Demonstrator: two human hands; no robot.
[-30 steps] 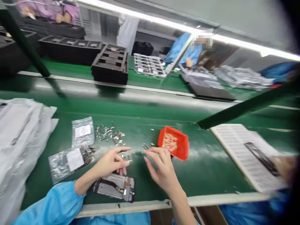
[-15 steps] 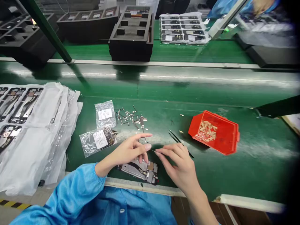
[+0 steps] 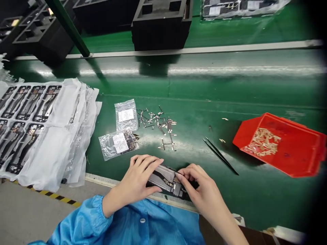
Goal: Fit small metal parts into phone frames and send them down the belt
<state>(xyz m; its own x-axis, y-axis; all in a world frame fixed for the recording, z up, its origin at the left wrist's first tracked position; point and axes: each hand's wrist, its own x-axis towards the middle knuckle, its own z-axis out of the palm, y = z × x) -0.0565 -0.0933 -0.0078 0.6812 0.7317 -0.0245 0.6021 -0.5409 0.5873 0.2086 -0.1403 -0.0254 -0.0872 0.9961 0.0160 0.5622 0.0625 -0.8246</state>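
Clock set on the phone frame, 12 pointing away from me: flat, oblong, dull grey metal plate, black ribbon curving across it, blocky small parts towards its right end. It lies slightly askew on the smooth green surface. My left hand arches over its 9 o'clock end, thumb along the near side, fingers along the far side, steadying it between them. My right hand is at its 2 o'clock corner, thumb and forefinger nearly meeting there, other fingers curled; whether a tiny part sits between the tips, I cannot tell. A worn pale edge strip runs just under the frame at 6, my blue smock right behind it. Green surface runs from my right knuckles to the slim black tweezers at 2, tips away from me. Farther out, between 2 and 3, a glossy red bin with slanted walls, pale gold slips heaped inside; it bounds the reach that side. At 12, a scatter of thin dark strips with shiny ends. Crinkled clear bags with white labels at 11 and 10. Beyond, towards 10, filmy white trays stacked, bearing similar frames. Far at 12, a matte black foam box; a dark green post slants at 11.
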